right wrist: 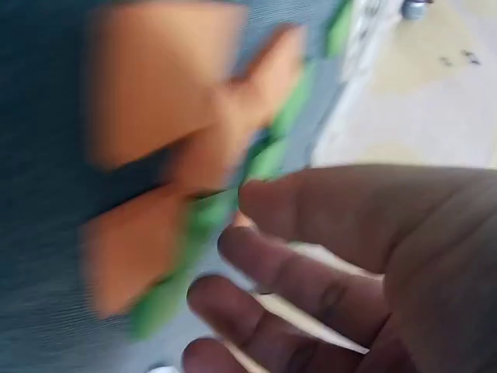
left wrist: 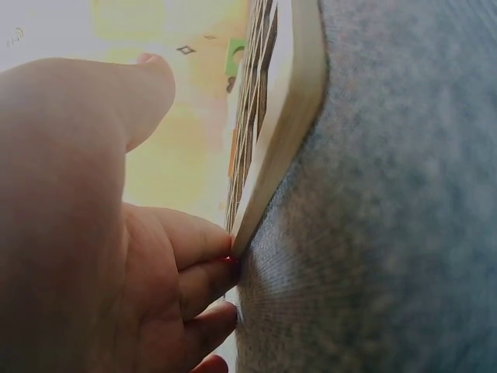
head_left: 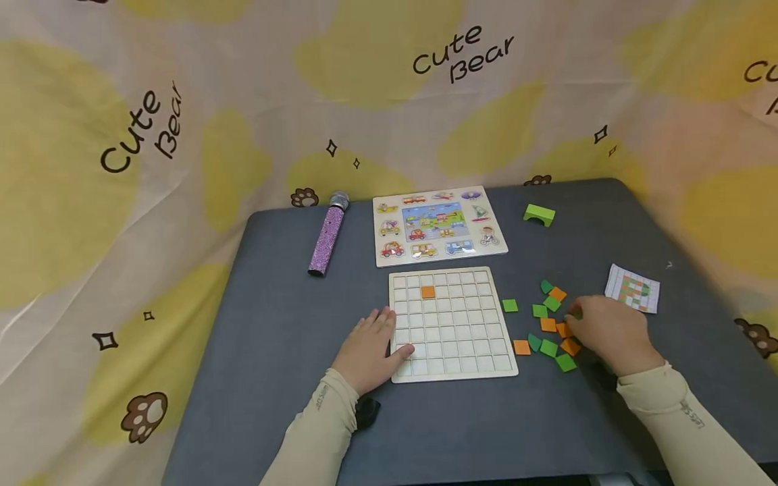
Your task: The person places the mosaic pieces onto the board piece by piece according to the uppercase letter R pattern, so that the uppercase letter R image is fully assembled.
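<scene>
A white grid board lies flat, with one orange square tile in a cell of its second row. At its left edge my left hand rests with fingers extended, thumb over the lower-left cells; the left wrist view has those fingertips at the board's wooden side. My right hand is low over loose green and orange tiles right of the board, thumb and fingers bent close together. In the right wrist view, blurred orange tiles lie beyond the fingertips; I cannot tell whether a tile is between them.
Behind the board lies a vehicle picture puzzle, with a purple glittery microphone to its left. A green arch block stands at the back right. Beyond my right hand is a small printed pattern card. A patterned cloth hangs behind the table.
</scene>
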The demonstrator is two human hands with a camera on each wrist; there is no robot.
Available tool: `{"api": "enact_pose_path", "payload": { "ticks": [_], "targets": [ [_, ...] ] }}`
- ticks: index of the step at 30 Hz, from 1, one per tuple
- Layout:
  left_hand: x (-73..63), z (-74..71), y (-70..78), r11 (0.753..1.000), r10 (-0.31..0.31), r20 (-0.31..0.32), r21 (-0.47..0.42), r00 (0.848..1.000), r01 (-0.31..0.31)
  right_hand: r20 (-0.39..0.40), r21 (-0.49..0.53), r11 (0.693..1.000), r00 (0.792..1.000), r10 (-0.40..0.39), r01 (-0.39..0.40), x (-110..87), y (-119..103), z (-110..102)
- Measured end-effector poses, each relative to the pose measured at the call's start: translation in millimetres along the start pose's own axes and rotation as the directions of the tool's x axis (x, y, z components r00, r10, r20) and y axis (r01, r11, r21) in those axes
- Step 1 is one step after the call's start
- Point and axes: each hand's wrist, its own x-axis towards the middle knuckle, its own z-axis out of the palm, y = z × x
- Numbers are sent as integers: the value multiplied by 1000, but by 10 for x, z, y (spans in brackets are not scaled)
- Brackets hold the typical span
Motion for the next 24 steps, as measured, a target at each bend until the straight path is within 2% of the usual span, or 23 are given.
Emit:
{"api": "enact_pose_path", "payload": {
  "ticks": [4,9,13,19,24],
  "targets": [
    [-19,-9,-21,1000,-6,4,-6,1000,6,18,6,1000,1000,10,-11,-31,101,68],
    [-3,-26,6,1000,3,5,2,1000,-3,-38,-10,1000,999,-25,24,-66,22,103],
    [0,-16,23,1000,2,12,9,1000,-2,-34,2,999,999,-38,38,-92,-3,102],
    [39,-37,54,1000,6,22,13,1000,-7,-42,24,997,997,-70,71,-177,156,74],
    [20,-21,5,1000,-13,20,8,1000,13,-19,40,998,999,-39,39,-198,235,89]
  ]
}}
